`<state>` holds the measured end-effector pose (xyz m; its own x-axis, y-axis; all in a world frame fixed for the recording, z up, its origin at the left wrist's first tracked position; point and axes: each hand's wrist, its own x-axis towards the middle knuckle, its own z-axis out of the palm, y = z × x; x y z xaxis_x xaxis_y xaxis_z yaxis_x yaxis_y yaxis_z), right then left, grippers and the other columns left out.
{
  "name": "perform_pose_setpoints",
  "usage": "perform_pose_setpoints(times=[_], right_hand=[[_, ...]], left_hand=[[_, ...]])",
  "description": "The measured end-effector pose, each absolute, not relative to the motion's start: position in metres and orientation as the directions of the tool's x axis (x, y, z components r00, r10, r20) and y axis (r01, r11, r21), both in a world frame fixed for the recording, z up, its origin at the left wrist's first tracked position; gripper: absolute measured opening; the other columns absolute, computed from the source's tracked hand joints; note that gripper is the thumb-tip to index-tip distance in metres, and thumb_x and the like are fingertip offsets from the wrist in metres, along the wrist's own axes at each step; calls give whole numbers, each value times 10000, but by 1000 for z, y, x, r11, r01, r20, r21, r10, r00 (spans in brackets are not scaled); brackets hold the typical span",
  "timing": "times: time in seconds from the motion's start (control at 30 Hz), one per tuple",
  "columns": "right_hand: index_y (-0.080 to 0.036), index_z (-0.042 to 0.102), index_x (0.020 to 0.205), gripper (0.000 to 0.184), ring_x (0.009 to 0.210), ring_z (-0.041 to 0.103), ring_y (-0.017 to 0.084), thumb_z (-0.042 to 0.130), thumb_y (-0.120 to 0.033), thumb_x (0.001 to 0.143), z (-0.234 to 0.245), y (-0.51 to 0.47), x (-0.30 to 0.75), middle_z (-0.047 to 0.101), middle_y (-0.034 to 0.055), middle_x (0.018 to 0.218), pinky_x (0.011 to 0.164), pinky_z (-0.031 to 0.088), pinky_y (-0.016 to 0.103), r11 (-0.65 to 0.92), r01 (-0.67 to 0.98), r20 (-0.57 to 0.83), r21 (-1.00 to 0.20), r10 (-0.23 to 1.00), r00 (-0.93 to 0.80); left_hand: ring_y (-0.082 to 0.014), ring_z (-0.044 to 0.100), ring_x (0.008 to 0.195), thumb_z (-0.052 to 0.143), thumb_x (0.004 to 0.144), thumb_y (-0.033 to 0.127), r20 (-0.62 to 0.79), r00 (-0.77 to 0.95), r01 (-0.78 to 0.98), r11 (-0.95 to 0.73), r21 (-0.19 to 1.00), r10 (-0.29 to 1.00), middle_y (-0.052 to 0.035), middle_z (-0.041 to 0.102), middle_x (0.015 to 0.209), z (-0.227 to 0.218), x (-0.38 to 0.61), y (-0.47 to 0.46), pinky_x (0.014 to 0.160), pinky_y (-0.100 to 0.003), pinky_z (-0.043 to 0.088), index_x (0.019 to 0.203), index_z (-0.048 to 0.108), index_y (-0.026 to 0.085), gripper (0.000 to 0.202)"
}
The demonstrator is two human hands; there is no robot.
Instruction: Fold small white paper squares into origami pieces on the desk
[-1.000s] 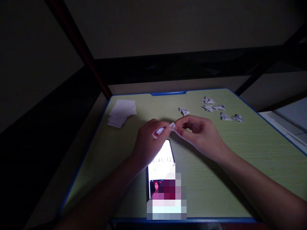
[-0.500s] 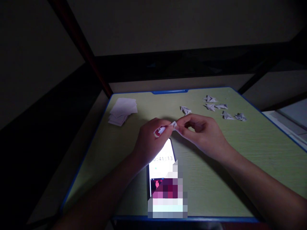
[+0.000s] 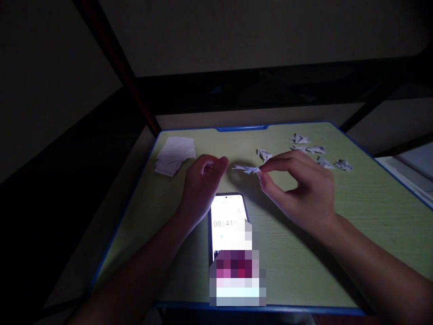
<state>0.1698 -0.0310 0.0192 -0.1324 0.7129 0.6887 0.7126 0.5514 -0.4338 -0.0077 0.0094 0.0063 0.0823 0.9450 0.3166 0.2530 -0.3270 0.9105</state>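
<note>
My right hand [image 3: 301, 187] pinches a small folded paper figure [image 3: 246, 169] between thumb and index finger, just above the table. Its thin pointed end faces left, and its right end is hidden by the fingertips. Left of it, and apart from it, is my left hand [image 3: 203, 180], its fingers curled in and the thumb pressed to the index finger. Nothing shows in its grip. Beneath and between the hands lies a lit phone [image 3: 228, 212] with a timer on its screen, its lower part blurred out.
A stack of white paper sheets [image 3: 176, 151] lies at the table's far left. Beyond my right hand are several folded paper figures, one of them [image 3: 264, 155] nearer the middle and another [image 3: 343, 164] farther right. The pale green table [image 3: 365, 234] has a blue edge.
My left hand has let go of the folded paper figure and drawn back to the left. The right hand has moved slightly right, still holding the figure, which now shows its length.
</note>
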Motion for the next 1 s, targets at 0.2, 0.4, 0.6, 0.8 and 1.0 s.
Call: perform_pose_setpoints(times=[0.2, 0.4, 0.6, 0.8, 1.0], right_hand=[[-194, 639, 798, 71, 753, 595, 220, 647, -170, 731, 15, -28, 174, 678, 63, 812, 672, 442, 367, 638, 761, 790, -117, 525, -318], [-166, 650, 821, 102, 770, 590, 231, 668, -162, 721, 14, -28, 173, 679, 90, 854, 669, 437, 380, 667, 745, 750, -20, 503, -431], [-174, 635, 957, 257, 895, 581, 249, 666, -192, 702, 15, -28, 170, 642, 94, 950, 761, 449, 407, 668, 695, 745, -267, 601, -291], [-152, 591, 1073, 333, 872, 588, 205, 631, -207, 747, 9, -24, 165, 641, 83, 959, 756, 462, 369, 476, 468, 518, -745, 854, -44], [-161, 653, 853, 133, 652, 576, 142, 650, -233, 741, 7, -21, 166, 637, 25, 735, 615, 451, 308, 272, 248, 275, -930, 961, -23]], left_hand=[[-93, 550, 531, 500, 822, 488, 102, 251, 110, -134, 985, 963, -21, 637, 659, 7, -3, 2, 506, -210, 416, 705, 615, 140, 385], [-84, 544, 515, 583, 774, 333, 42, 264, 7, -45, 999, 964, 13, 609, 597, 7, 1, -1, 494, -192, 410, 682, 591, 146, 208], [-86, 549, 555, 563, 730, 189, 85, 208, 14, -90, 996, 974, 24, 585, 569, 6, 2, 2, 540, -196, 430, 613, 556, 147, 125], [-89, 529, 561, 574, 710, 137, 250, 230, 244, -305, 921, 940, 26, 575, 588, 6, 3, -1, 545, -207, 431, 620, 545, 152, 95], [-101, 559, 586, 588, 707, 125, 361, 268, 327, -437, 838, 893, -9, 645, 658, 1, 3, -3, 574, -226, 461, 693, 590, 148, 27]])
